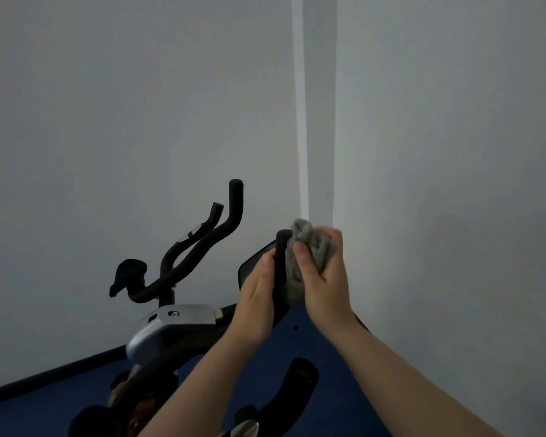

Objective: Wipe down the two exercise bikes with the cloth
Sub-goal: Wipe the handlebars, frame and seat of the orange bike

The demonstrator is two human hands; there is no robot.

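Against grey walls, upright handlebar grip (280,257), cloth (309,247) bunched beside.

Near bike (177,367) cut by bottom edge — console (252,263) mostly behind left hand (256,298), cloth (303,247).

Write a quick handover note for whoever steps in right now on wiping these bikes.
Left hand: holds the near bike's upright black handlebar grip.
Right hand: grips the grey cloth, bunched against that grip.
Far bike stands to the left by the wall, untouched right now.
Done: cannot tell from this view.
Left: finish this grip, the rest of the near bike, then check the far bike.
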